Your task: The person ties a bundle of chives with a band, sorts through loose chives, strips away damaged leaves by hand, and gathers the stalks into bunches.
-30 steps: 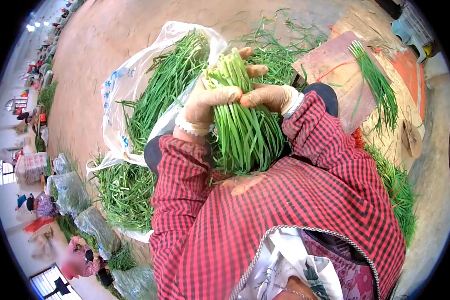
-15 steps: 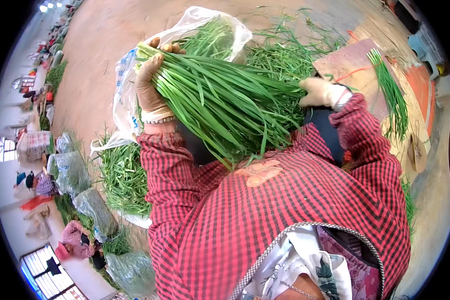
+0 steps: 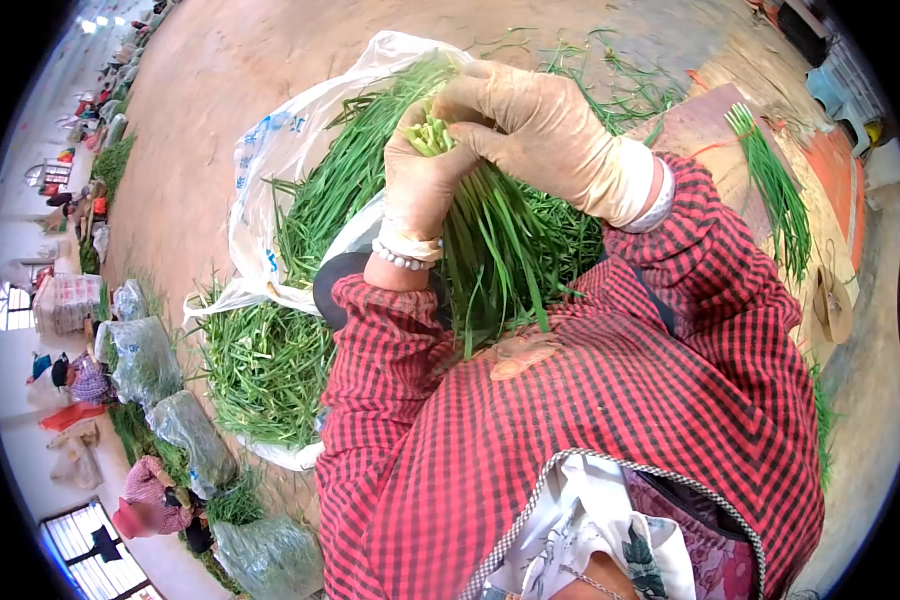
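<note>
My left hand [image 3: 415, 190], in a pale glove with a beaded bracelet at the wrist, is closed around a bunch of garlic chives [image 3: 495, 250]. The pale cut ends point up and the green leaves hang down toward my lap. My gloved right hand [image 3: 555, 135] reaches over the top from the right, its fingers curled and closed at the stem ends. Its fingertips are partly hidden behind the stems and the left hand. Just beyond the hands, a white plastic bag [image 3: 305, 115] lies open with more chives [image 3: 340, 190] in it.
A pile of green leaves [image 3: 260, 375] lies at the left. At the right, a tied chive bundle [image 3: 775, 190] rests on a board [image 3: 700, 130]. Wrapped bags of greens [image 3: 140, 355] line the left side, where another person [image 3: 155, 495] sits. A blue stool [image 3: 835, 95] stands far right.
The left hand has moved right and nearer, turning the bunch from lying sideways to hanging downward. My right hand has come up from the right to the stem ends.
</note>
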